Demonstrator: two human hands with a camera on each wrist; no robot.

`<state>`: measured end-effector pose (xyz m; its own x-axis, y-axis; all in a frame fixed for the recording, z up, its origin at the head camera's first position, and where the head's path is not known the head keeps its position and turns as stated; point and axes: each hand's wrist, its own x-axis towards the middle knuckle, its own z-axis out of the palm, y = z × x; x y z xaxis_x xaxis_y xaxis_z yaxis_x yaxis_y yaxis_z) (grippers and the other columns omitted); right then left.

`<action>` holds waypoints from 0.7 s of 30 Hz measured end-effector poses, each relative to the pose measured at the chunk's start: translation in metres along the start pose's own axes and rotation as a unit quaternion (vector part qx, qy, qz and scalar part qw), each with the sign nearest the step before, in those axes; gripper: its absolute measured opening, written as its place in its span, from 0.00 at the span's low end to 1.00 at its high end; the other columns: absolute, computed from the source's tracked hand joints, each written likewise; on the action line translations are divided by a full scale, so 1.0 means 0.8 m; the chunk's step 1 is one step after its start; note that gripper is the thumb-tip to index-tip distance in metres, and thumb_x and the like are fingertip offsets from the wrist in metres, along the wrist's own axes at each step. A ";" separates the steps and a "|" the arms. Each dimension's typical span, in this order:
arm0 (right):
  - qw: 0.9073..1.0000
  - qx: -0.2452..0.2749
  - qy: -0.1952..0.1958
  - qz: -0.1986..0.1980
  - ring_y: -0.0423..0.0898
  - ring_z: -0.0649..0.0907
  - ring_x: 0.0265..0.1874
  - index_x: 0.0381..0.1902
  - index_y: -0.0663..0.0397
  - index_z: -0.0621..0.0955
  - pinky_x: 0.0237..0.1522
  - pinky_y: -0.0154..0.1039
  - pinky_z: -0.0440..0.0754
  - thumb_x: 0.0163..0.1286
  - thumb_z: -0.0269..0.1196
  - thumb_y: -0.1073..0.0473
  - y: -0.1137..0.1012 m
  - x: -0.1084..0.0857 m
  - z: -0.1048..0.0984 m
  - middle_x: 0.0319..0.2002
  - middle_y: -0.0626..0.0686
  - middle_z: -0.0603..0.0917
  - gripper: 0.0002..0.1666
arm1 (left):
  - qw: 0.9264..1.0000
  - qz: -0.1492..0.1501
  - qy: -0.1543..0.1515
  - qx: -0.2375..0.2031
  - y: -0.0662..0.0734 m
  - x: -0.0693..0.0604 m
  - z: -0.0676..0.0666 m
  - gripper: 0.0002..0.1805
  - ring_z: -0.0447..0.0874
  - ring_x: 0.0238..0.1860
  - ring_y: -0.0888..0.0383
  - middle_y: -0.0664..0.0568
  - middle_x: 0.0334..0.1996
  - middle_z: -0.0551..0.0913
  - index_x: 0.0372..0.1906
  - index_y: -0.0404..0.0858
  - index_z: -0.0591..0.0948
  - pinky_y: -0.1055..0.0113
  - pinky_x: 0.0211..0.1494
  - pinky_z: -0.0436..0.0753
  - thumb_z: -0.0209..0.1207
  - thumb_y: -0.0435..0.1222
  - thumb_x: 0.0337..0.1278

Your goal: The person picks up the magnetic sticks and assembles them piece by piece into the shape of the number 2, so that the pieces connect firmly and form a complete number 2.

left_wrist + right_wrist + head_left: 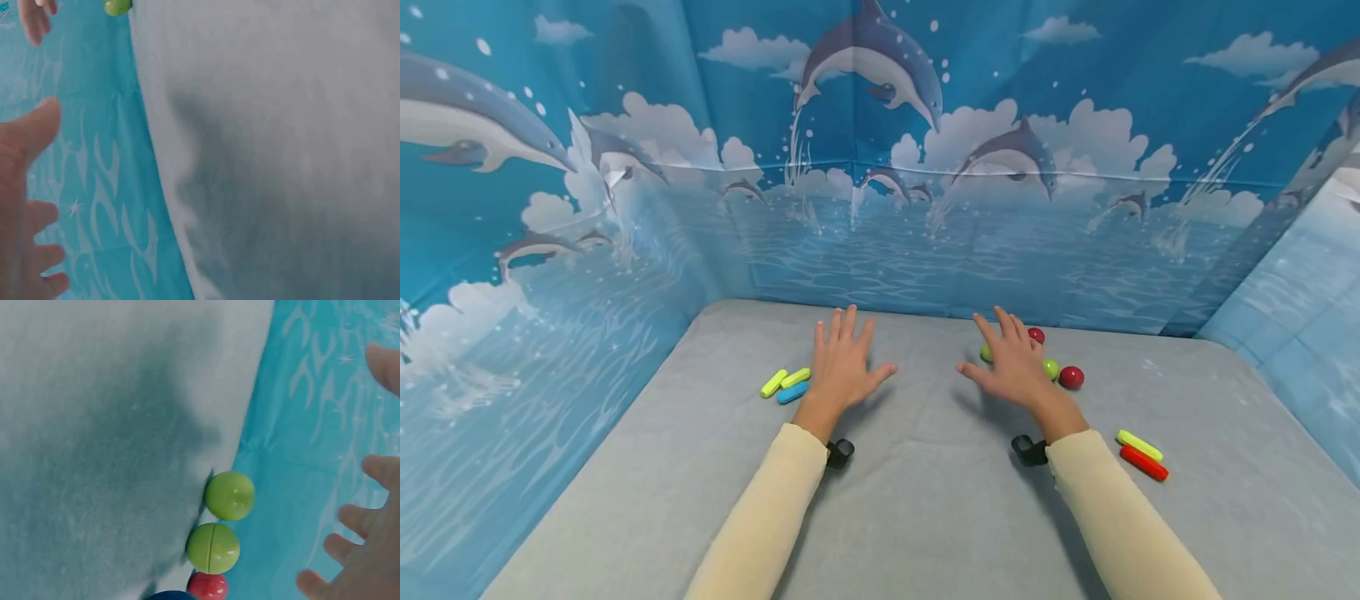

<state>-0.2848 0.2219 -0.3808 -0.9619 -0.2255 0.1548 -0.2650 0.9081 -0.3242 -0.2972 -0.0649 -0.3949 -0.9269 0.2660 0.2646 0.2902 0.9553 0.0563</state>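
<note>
My left hand (pixel 841 367) hovers over the grey surface with fingers spread, holding nothing. Just left of it lie two short yellow-green sticks (pixel 774 383) and a blue stick (pixel 793 392), the blue one partly behind the wrist. My right hand (pixel 1013 367) is likewise raised with its fingers apart and nothing in it. Around and behind it sit shiny balls: a green ball (pixel 229 495), another green ball (pixel 213 548) with a seam line, and a red ball (pixel 1072 377). A second red ball (pixel 1036 335) shows beyond the fingers. A dark blue rounded thing (pixel 170 595) is cut off in the right wrist view.
Right of my right forearm lie a yellow-green stick (pixel 1139 445) and a red stick (pixel 1144 463), side by side. The grey cloth-covered table (pixel 925 517) is bordered behind and on both sides by blue dolphin-print curtains (pixel 880 242).
</note>
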 end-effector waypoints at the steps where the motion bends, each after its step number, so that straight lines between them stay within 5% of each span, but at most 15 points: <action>1: 1.000 0.022 -0.002 -0.005 0.70 0.47 0.76 0.79 0.50 0.55 0.64 0.80 0.50 0.68 0.61 0.38 0.001 -0.002 -0.002 0.79 0.66 0.46 0.50 | 1.000 -0.002 -0.002 -0.011 -0.004 -0.002 -0.002 0.47 0.46 0.80 0.42 0.43 0.80 0.49 0.77 0.48 0.61 0.39 0.79 0.51 0.52 0.69 0.59; 5: 0.996 0.083 -0.002 -0.043 0.70 0.56 0.74 0.74 0.58 0.65 0.66 0.77 0.56 0.72 0.60 0.49 0.008 -0.016 -0.017 0.75 0.68 0.59 0.38 | 0.999 0.004 -0.016 -0.045 -0.026 -0.015 -0.017 0.44 0.49 0.79 0.42 0.42 0.79 0.52 0.76 0.47 0.63 0.40 0.77 0.56 0.59 0.62 0.60; 9: 0.992 0.101 -0.014 -0.070 0.67 0.68 0.68 0.66 0.61 0.73 0.63 0.70 0.67 0.72 0.61 0.57 0.020 -0.039 -0.035 0.68 0.67 0.72 0.28 | 0.997 0.046 -0.019 -0.059 -0.052 -0.037 -0.033 0.40 0.57 0.77 0.42 0.42 0.77 0.60 0.74 0.44 0.66 0.41 0.70 0.68 0.64 0.53 0.60; 16: 0.992 0.081 -0.022 -0.099 0.63 0.80 0.55 0.56 0.60 0.81 0.51 0.61 0.81 0.69 0.64 0.60 0.054 -0.090 -0.052 0.54 0.62 0.83 0.19 | 0.987 0.144 0.046 -0.058 -0.101 -0.090 -0.037 0.28 0.74 0.66 0.44 0.42 0.63 0.77 0.60 0.39 0.81 0.46 0.61 0.79 0.72 0.41 0.53; 21: 0.992 0.071 -0.018 -0.100 0.62 0.82 0.51 0.52 0.57 0.83 0.45 0.58 0.84 0.65 0.68 0.62 0.072 -0.114 -0.053 0.50 0.58 0.85 0.17 | 0.987 0.143 0.046 -0.058 -0.126 -0.108 -0.034 0.24 0.78 0.60 0.46 0.44 0.56 0.82 0.55 0.40 0.84 0.49 0.57 0.81 0.73 0.36 0.50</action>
<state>-0.2095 0.3100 -0.3737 -0.8903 -0.4105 0.1972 -0.4551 0.7857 -0.4190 -0.2403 -0.1879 -0.3971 -0.7793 0.5044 0.3717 0.5667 0.8205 0.0746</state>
